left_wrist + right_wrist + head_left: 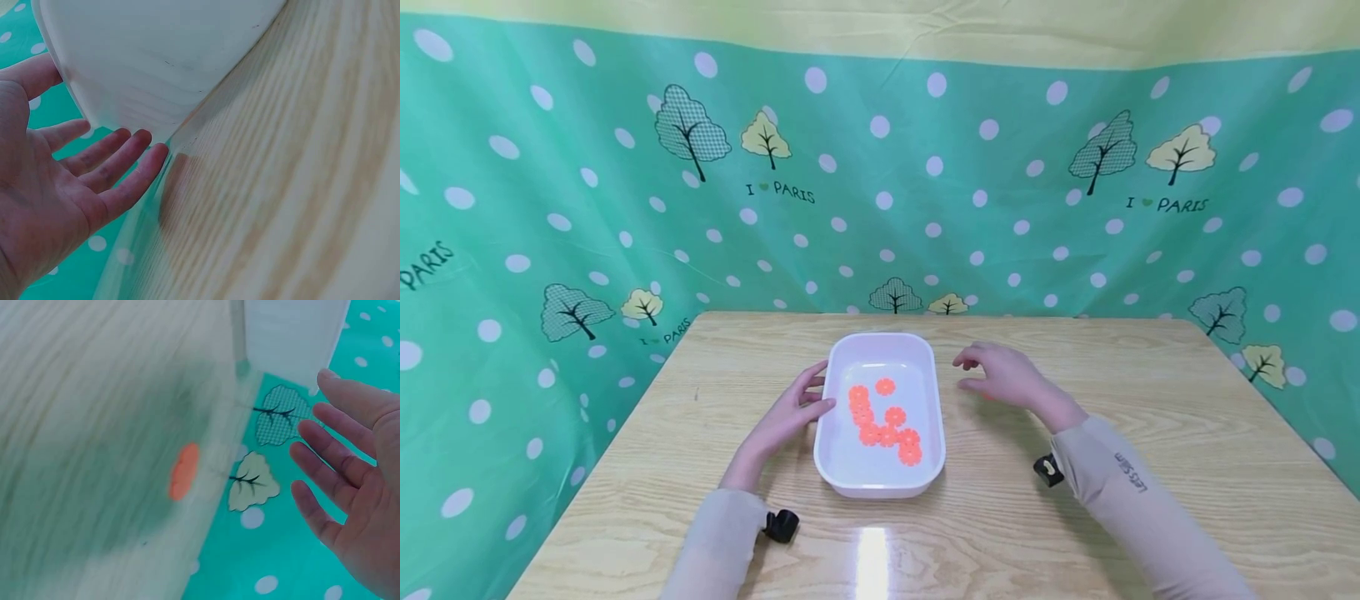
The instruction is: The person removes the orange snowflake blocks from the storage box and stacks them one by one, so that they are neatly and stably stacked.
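A white rectangular plastic tub [880,482] stands on the table with several orange flower-shaped discs [887,436] inside. At its left side is my left hand [792,414], thumb at the rim and fingers spread along the outer wall. In the left wrist view, that hand's loosely extended fingers [115,159] lie by the tub's outside. To the right of the tub, my right hand [1006,377] hovers with nothing held. One orange piece [184,472] lies on the table below it, mostly covered by that hand in the head view.
The wood-grain table [1150,383] extends to both sides of the tub. A green dotted cloth [925,225] with printed trees hangs behind and along the sides. Black wrist cameras [782,526] sit at both sleeve cuffs.
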Available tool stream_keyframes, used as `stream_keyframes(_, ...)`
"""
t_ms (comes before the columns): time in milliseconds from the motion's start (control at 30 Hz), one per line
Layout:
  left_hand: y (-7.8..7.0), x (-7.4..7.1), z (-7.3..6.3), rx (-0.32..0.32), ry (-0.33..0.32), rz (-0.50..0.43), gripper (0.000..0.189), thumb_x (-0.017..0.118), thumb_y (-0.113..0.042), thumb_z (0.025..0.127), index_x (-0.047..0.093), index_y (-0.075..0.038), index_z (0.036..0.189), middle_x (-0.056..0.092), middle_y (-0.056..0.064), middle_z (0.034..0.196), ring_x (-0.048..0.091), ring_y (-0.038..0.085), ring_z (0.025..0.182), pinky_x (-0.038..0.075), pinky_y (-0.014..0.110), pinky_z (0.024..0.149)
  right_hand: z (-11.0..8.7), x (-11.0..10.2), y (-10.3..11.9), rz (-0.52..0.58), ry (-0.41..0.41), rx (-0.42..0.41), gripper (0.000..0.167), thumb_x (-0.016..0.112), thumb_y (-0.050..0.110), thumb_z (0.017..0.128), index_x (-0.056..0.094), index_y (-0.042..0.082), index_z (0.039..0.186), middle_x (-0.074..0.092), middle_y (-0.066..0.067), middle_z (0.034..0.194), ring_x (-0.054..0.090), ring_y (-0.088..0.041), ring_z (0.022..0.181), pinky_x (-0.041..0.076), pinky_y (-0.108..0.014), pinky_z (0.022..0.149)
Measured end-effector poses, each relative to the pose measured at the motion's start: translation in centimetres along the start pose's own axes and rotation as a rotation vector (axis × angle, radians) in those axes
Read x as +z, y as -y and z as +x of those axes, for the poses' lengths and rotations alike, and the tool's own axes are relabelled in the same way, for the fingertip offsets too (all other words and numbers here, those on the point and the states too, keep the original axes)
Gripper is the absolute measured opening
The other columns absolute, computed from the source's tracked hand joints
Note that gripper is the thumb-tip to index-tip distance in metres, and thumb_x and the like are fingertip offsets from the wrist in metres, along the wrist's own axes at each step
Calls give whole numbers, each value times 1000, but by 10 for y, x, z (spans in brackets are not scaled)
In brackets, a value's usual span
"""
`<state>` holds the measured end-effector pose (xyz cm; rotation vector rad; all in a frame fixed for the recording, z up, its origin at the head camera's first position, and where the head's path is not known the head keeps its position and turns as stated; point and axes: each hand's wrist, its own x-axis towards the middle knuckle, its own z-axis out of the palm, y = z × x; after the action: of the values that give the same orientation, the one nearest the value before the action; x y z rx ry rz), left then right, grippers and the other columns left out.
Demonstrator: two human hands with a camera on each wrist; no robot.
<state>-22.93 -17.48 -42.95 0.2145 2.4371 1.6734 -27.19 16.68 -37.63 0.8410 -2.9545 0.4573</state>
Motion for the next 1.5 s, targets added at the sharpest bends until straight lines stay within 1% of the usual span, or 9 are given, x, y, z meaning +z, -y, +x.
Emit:
stream_keyframes(167,-1,0,0,-5,2,-1,63,59,-25,88,26,-27,142,37,12,136,45,29,115,46,40,91,4,-2,10,-6,-11,-30,32,68,29,81,63,14,108,63,-1,100,58,-19,95,47,-40,84)
stream_keyframes(400,0,0,0,0,1,-4,63,59,-24,88,27,-27,142,37,13,136,46,30,115,46,39,90,10,-1,27,23,-46,-65,30,68,30,81,65,16,107,62,-1,108,57,-21,103,46,-40,89)
stream_keyframes(600,0,-2,0,4,0,0,63,59,-24,88,27,-27,142,36,13,136,46,30,115,47,39,89,18,0,46,48,-5,-95,28,68,26,80,66,15,106,62,0,107,56,-19,102,45,-39,91)
stream_keyframes(833,1,-2,0,9,0,10,63,59,-25,88,27,-27,142,36,13,137,46,30,116,47,39,89,27,7,63,-22,45,-209,23,65,25,83,68,15,104,63,0,102,59,-20,95,46,-36,85)
stream_keyframes(1067,5,-2,0,-12,12,3,65,58,-22,89,24,-22,143,35,15,138,44,32,117,46,42,91,29,23,74,-68,117,-273,25,68,22,81,68,17,105,63,3,104,55,-17,100,41,-44,89)
stream_keyframes(1167,0,-2,-3,-11,16,-1,64,58,-21,89,25,-21,143,35,16,138,45,32,117,46,42,91,30,28,78,-80,160,-266,26,68,21,80,68,19,106,63,4,106,55,-17,101,40,-45,90)
stream_keyframes(1367,-3,0,-3,6,2,3,63,59,-22,88,26,-24,142,37,14,136,46,31,116,46,40,90,33,34,83,-94,249,-208,27,69,19,78,67,22,106,62,5,105,55,-16,100,37,-46,93)
stream_keyframes(1400,2,-1,0,8,-4,3,63,59,-23,88,27,-26,142,37,13,136,46,30,116,47,39,90,34,35,84,-105,258,-205,27,69,19,78,67,22,105,62,6,105,55,-15,99,37,-46,92)
stream_keyframes(1500,2,-1,0,7,-3,1,63,59,-24,88,27,-27,142,37,13,136,45,30,116,46,40,90,35,37,87,-160,284,-202,26,67,18,79,68,25,104,62,6,104,56,-15,97,39,-44,89)
